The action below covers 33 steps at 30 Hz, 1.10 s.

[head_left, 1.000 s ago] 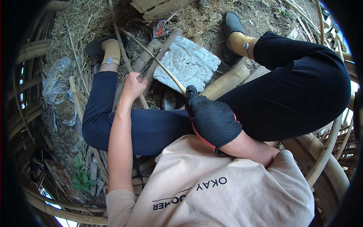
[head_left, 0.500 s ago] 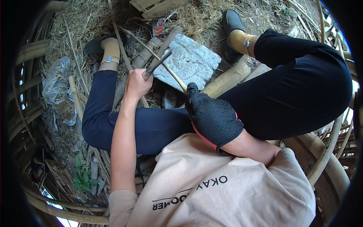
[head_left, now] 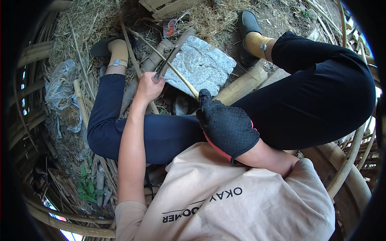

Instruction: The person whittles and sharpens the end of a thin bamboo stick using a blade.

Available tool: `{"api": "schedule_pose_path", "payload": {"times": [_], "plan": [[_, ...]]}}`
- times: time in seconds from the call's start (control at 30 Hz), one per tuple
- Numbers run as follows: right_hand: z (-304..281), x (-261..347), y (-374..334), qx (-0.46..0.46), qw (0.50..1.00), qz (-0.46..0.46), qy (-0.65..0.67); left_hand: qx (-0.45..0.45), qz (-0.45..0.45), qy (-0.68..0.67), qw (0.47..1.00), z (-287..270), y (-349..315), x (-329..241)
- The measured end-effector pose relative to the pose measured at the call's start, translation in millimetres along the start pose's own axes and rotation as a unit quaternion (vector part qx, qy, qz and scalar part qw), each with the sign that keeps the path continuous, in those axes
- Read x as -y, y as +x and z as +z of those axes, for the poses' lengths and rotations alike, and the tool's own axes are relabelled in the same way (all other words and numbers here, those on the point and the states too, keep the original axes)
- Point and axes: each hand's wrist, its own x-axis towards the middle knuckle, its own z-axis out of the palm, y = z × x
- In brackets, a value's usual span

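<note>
My bare left hand (head_left: 150, 87) is closed round the handle of a knife (head_left: 165, 65). Its dark blade points away from me and crosses a thin bamboo stick (head_left: 183, 79); whether they touch I cannot tell. In a black glove with a pink edge, my right hand (head_left: 227, 124) grips the near end of that stick. The stick slants to the far left, passing over the left side of a rough grey stone block (head_left: 203, 64). The block lies between my feet, just beyond both hands.
A thick bamboo piece (head_left: 243, 85) lies right of the block. Bamboo poles (head_left: 150, 60) lie along its left. Dry straw (head_left: 88, 24) covers the ground farther off, with a clear plastic bag (head_left: 60, 86) at the left. Bamboo slats (head_left: 32, 56) curve round the sides.
The knife's blade has swung up and to the left, away from the stone block. My left hand has shifted slightly to the right. My right hand has hardly moved and keeps its grip.
</note>
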Motion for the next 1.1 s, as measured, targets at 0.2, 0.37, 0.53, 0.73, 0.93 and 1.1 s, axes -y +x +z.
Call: {"api": "schedule_pose_path", "payload": {"times": [0.2, 0.37, 0.53, 0.73, 0.93, 1.1], "plan": [[-3, 2, 1, 0.01, 1.0, 0.004, 0.002, -0.001, 0.007, 0.03, 1.0, 0, 8, 8], [-3, 2, 1, 0.008, 1.0, 0.013, 0.006, -0.014, -0.002, 0.042, 0.999, -1, 8, 11], [-1, 5, -2, -0.001, 1.0, 0.0, 0.013, -0.07, -0.124, 0.069, 0.987, -18, 9, 38], [1, 2, -1, -0.021, 1.0, -0.007, 0.004, -0.039, -0.043, 0.022, 0.998, -8, 7, 12], [0, 3, 0, -0.021, 1.0, -0.01, 0.003, -0.038, 0.0, 0.019, 0.999, -2, 11, 16], [0, 3, 2, -0.018, 1.0, 0.005, 0.0, -0.055, -0.016, 0.062, 0.996, 5, 18, 19]]}}
